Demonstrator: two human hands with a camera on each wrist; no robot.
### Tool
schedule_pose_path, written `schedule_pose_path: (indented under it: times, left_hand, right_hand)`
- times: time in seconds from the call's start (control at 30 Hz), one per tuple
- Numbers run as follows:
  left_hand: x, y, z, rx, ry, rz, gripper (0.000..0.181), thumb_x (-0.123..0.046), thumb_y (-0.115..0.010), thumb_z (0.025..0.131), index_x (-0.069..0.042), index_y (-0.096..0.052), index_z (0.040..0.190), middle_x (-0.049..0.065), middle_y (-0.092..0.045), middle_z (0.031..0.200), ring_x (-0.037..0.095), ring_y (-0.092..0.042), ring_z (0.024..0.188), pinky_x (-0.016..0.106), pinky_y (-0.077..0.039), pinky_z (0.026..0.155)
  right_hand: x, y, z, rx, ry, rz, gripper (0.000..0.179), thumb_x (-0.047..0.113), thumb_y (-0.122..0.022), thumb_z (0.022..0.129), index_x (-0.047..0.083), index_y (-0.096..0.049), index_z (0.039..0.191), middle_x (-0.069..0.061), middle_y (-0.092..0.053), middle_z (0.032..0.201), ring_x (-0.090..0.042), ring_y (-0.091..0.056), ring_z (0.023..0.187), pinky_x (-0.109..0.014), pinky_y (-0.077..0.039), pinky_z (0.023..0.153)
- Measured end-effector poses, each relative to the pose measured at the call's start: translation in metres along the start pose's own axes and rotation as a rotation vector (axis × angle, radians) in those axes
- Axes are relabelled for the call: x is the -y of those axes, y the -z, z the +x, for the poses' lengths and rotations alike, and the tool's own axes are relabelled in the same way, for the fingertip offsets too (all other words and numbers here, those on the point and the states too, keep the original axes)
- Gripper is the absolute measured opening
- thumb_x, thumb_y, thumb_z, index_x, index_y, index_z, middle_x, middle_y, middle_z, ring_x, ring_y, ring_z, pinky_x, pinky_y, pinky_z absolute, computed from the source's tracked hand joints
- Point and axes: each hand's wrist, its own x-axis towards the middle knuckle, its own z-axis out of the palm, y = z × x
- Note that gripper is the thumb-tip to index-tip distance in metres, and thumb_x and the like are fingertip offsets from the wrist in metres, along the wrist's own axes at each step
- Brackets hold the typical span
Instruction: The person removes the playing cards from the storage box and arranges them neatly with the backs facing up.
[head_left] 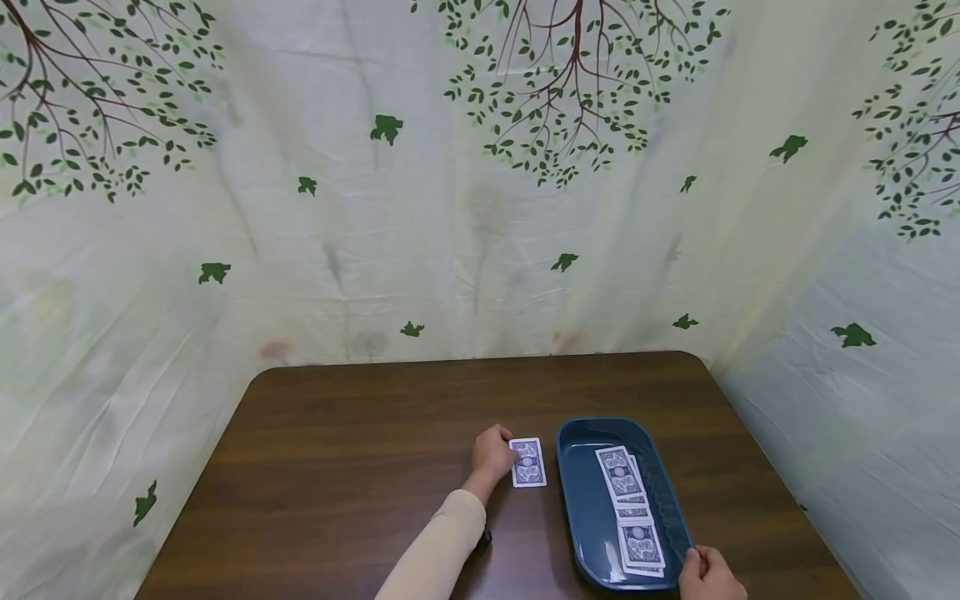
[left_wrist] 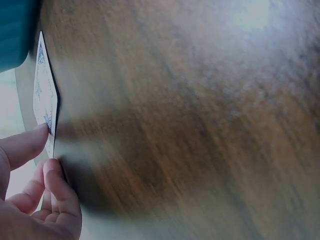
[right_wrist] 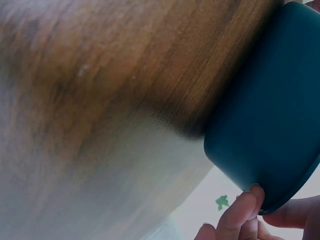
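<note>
Pinching card (head_left: 528,462) in left hand (head_left: 491,454), long axis near-far; tray (head_left: 581,517) lying just right; right hand (head_left: 708,575) gripping tray's near rim.

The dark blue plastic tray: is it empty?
No, several patterned-back playing cards lie in a row inside the dark blue plastic tray.

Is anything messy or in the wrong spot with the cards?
A little. The cards in the blue tray lie in a loose, slanting row, overlapping instead of stacked. One card is outside the tray, held at its edge by the left hand. The right hand grips the tray's near rim. Nothing looks bent or torn.
</note>
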Motion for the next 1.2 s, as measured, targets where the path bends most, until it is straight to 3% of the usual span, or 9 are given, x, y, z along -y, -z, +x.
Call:
schedule_pose_path:
  times: [0.33,0.57,0.7,0.87,1.0,1.2]
  left_hand:
    - [0.0,0.006,0.002,-0.008,0.01,-0.091,0.02,-0.002,-0.082,0.069,-0.001,-0.07,0.085,0.008,-0.067,0.079,0.029,-0.062,0.078,0.038,-0.049,0.073]
    - [-0.007,0.01,0.004,0.012,0.071,-0.175,0.016,-0.008,-0.078,0.075,-0.001,-0.07,0.088,0.007,-0.069,0.081,0.024,-0.062,0.077,0.036,-0.048,0.072]
    - [-0.018,0.011,0.006,0.061,0.054,-0.241,0.015,-0.01,-0.077,0.079,-0.002,-0.07,0.089,0.007,-0.07,0.082,0.02,-0.064,0.075,0.033,-0.048,0.069]
    - [-0.039,0.01,0.004,0.129,-0.013,-0.303,0.013,-0.009,-0.075,0.083,-0.001,-0.069,0.091,0.006,-0.069,0.081,0.016,-0.061,0.071,0.029,-0.048,0.065]
    - [-0.058,0.011,0.002,0.152,-0.069,-0.325,0.013,-0.008,-0.075,0.083,-0.001,-0.07,0.092,0.003,-0.067,0.077,0.013,-0.06,0.069,0.028,-0.048,0.062]
    - [-0.081,0.005,-0.001,0.189,-0.094,-0.361,0.009,-0.007,-0.075,0.084,-0.002,-0.071,0.09,0.001,-0.066,0.075,0.011,-0.059,0.067,0.026,-0.048,0.061]
  right_hand:
    - [0.002,0.002,0.002,0.063,-0.046,-0.03,0.03,0.016,-0.05,0.09,-0.011,-0.06,0.096,-0.015,-0.06,0.071,-0.036,-0.058,0.067,-0.044,-0.044,0.061]
    - [0.002,0.003,0.003,0.095,-0.052,-0.044,0.031,0.018,-0.049,0.091,-0.011,-0.06,0.098,-0.016,-0.061,0.074,-0.038,-0.059,0.071,-0.048,-0.044,0.064]
    - [0.003,0.004,0.004,0.127,-0.077,-0.061,0.033,0.019,-0.048,0.092,-0.011,-0.059,0.101,-0.017,-0.061,0.075,-0.037,-0.059,0.072,-0.05,-0.044,0.067]
    - [0.002,0.005,0.006,0.144,-0.076,-0.068,0.034,0.02,-0.047,0.093,-0.01,-0.059,0.103,-0.017,-0.062,0.076,-0.038,-0.06,0.073,-0.051,-0.044,0.067]
    - [0.002,0.005,0.005,0.132,-0.066,-0.066,0.033,0.019,-0.047,0.092,-0.009,-0.06,0.102,-0.017,-0.062,0.076,-0.038,-0.06,0.073,-0.05,-0.043,0.067]
    - [0.003,0.005,0.004,0.135,-0.07,-0.066,0.033,0.02,-0.048,0.093,-0.009,-0.059,0.104,-0.019,-0.062,0.079,-0.041,-0.06,0.076,-0.053,-0.043,0.069]
